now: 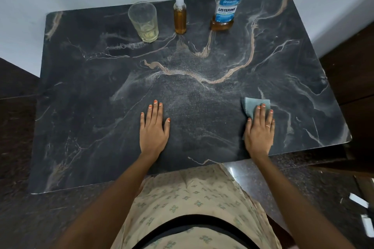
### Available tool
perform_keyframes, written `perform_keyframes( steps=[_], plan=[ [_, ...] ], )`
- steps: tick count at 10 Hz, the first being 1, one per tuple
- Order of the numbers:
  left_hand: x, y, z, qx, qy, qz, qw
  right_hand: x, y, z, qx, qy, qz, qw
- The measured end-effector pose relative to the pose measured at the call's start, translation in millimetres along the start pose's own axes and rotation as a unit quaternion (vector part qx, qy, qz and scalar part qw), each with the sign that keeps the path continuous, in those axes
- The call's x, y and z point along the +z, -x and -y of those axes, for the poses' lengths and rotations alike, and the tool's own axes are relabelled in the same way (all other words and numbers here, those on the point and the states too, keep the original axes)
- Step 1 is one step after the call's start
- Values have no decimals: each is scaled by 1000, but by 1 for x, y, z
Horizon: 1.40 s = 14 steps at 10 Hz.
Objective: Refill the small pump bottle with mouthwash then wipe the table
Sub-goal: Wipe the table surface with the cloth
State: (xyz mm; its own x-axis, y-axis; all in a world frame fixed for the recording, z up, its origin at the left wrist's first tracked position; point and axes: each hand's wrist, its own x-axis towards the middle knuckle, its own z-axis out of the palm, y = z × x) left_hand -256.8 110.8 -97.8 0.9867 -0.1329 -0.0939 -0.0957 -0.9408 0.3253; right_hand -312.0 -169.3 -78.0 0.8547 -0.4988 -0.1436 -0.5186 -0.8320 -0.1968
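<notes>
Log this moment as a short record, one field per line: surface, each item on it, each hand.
surface: dark marble-pattern table
glass: far left, upright, a little pale liquid at the bottom
pump bottle: middle of the far row, upright, amber liquid nearly to the neck
mouthwash bottle: far right, capped, low on amber liquid
cloth: blue-grey, near right, under the right hand
left hand: flat on the table, holding nothing
right hand: fingers straight, pressing the cloth
</notes>
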Motion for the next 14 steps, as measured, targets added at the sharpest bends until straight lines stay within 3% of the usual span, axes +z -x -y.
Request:
perform_keyframes(
  steps=[2,4,6,8,10,12,14],
  plan=[
    [1,0,0,-1,0,-2,1000,8,11,31,-20,-13,10,1000],
    [1,-1,0,-2,-5,-2,1000,29,54,105,-160,-19,80,984],
    [1,-1,1,-1,-10,-2,1000,23,73,113,-202,48,68,976],
    [1,-1,1,1,-4,0,1000,17,55,48,-162,59,52,984],
    [1,0,1,-1,-3,-1,1000,-2,-1,-13,-59,12,7,998],
    [1,-1,0,0,-4,-1,1000,-4,-26,7,-9,8,3,1000],
    [1,0,0,-2,-4,-1,1000,14,-14,67,-88,24,40,995]
  ],
)
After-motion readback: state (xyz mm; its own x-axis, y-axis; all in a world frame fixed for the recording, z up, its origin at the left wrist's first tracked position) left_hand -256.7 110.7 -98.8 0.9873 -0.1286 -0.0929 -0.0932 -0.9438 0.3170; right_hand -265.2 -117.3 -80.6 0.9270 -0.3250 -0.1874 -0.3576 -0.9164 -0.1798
